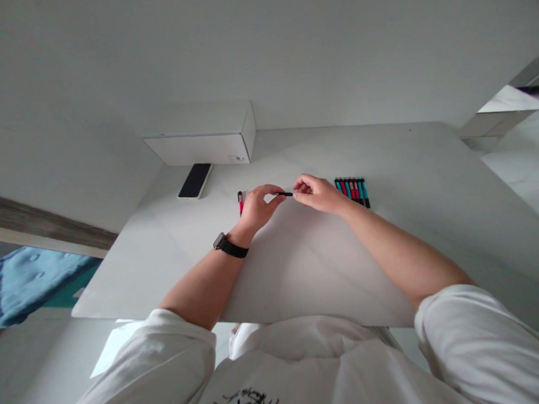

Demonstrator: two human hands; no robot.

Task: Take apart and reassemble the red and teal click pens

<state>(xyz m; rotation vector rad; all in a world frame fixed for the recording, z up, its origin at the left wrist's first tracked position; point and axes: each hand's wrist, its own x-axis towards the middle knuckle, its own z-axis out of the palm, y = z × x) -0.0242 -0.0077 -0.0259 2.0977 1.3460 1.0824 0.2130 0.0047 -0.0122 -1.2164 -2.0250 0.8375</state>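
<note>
My left hand [259,205], with a black watch on its wrist, pinches a thin black pen [286,194] between thumb and fingers. The pen lies about level and points right. Close to its right tip is my right hand [318,193], its fingers curled and thumb drawn in; what it holds, if anything, is too small to make out. Just left of my left hand lies a red and black pen [240,202], partly hidden by that hand. Beyond my right hand, several red, teal and black pens [354,190] lie side by side in a row, partly covered by my forearm.
A long white box [198,148] stands at the back left of the white table [327,265], against the wall. In front of it lies a dark-screened phone [195,181]. A blue tufted cushion [34,277] is beyond the table's left edge.
</note>
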